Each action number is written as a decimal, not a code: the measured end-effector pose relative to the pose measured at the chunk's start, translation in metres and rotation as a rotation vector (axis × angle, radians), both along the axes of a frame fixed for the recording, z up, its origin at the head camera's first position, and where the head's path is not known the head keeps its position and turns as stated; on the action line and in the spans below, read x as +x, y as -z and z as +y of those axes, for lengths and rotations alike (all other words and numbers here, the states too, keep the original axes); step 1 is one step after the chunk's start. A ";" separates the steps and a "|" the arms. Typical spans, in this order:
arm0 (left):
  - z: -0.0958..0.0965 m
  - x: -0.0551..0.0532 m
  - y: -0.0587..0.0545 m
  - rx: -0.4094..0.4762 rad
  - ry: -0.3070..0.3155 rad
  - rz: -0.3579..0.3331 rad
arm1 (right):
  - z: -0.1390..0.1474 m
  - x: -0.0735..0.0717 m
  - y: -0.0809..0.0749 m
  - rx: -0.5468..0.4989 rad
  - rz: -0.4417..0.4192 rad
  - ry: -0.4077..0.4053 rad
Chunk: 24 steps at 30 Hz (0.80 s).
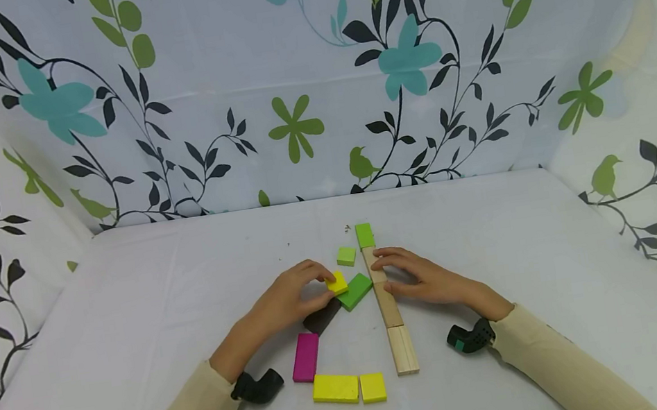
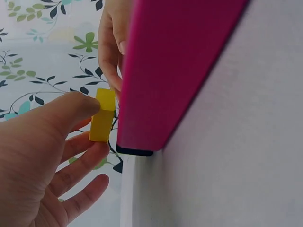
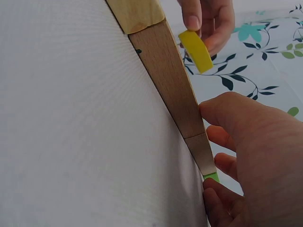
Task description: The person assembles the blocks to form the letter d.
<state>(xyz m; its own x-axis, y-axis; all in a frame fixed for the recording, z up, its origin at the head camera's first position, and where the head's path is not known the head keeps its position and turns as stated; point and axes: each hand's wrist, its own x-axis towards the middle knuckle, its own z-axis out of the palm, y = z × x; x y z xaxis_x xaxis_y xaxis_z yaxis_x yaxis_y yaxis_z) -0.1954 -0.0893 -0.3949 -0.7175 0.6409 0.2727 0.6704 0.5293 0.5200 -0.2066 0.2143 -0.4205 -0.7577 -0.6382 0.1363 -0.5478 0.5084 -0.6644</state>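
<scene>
My left hand [image 1: 282,301] pinches a small yellow block [image 1: 337,283] between thumb and fingers. In the head view that block appears over the near end of a green block [image 1: 356,292]. A dark brown block [image 1: 322,318] lies just below my left hand, partly covered. Several plain wooden blocks [image 1: 388,306] stand end to end in a line, with a bright green block [image 1: 365,235] at the far end. My right hand [image 1: 423,277] rests along the right side of this line, thumb and fingertips touching the wood, fingers loosely bent.
A magenta block [image 1: 306,357], a long yellow block [image 1: 335,388] and a square yellow block [image 1: 373,388] curve along the near left. A small light green block [image 1: 346,256] lies apart, left of the line. Patterned cloth [image 1: 300,181] hangs behind the white table [image 1: 186,267].
</scene>
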 end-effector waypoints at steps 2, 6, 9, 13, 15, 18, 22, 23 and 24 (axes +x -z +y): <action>0.000 0.002 -0.001 0.006 0.016 0.009 | 0.000 0.000 0.000 0.001 0.002 -0.003; 0.001 0.006 -0.005 0.018 0.053 0.036 | 0.000 -0.001 -0.002 -0.002 0.007 -0.011; 0.003 0.010 -0.008 0.005 0.071 0.057 | 0.000 -0.001 -0.003 -0.002 0.002 -0.010; 0.005 0.017 -0.012 -0.025 0.096 0.078 | 0.000 -0.001 -0.003 0.004 -0.004 -0.004; 0.007 0.021 -0.014 -0.038 0.113 0.080 | 0.000 -0.001 -0.002 0.007 -0.009 0.000; 0.008 0.028 -0.016 -0.044 0.142 0.078 | 0.000 0.000 -0.001 0.003 -0.017 0.002; 0.011 0.035 -0.019 -0.038 0.188 0.098 | 0.000 0.000 0.000 -0.007 -0.026 0.002; 0.012 0.036 -0.019 -0.036 0.202 0.107 | 0.000 0.000 0.000 -0.007 -0.026 0.002; 0.013 0.037 -0.019 -0.035 0.213 0.113 | 0.000 0.000 0.000 -0.006 -0.025 0.003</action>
<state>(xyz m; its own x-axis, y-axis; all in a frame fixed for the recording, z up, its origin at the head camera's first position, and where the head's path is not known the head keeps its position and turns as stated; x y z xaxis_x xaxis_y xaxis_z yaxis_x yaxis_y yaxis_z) -0.1580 -0.0764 -0.3760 -0.5316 0.7849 0.3183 0.8216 0.3866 0.4189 -0.2065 0.2138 -0.4206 -0.7625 -0.6355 0.1215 -0.5298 0.5056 -0.6809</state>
